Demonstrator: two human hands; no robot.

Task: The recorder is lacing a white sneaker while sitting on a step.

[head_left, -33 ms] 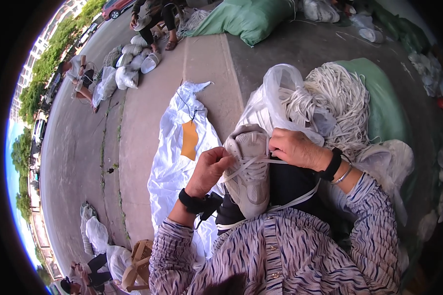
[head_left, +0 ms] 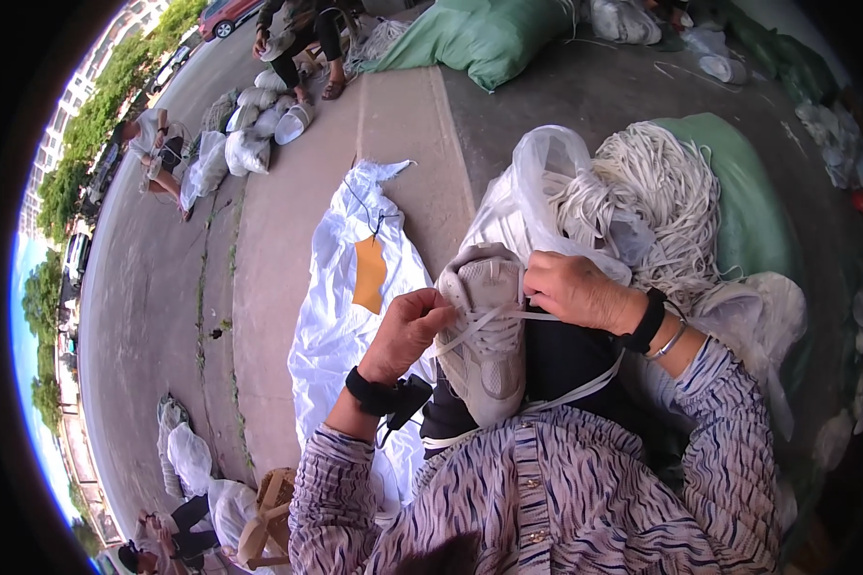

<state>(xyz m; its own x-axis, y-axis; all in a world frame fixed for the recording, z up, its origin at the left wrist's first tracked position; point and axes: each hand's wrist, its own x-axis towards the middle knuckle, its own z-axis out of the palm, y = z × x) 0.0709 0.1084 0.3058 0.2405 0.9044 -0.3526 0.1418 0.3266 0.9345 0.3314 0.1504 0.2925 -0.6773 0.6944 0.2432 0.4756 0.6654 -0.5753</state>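
A pale grey-beige sneaker rests on my dark-clothed lap, its toe toward me. A flat white shoelace crosses its tongue through the eyelets, and one loose length trails over my right thigh. My left hand is pinched closed at the left eyelet edge; its fingertips hide what lies between them. On the other side, my right hand pinches a strand of the lace, stretched out from the shoe. Both wrists wear black bands.
Beyond my right hand lie a heap of white laces, a clear plastic bag and a green sack. White sheeting with an orange patch covers ground at left. Farther off, people sit near white bags and a big green sack.
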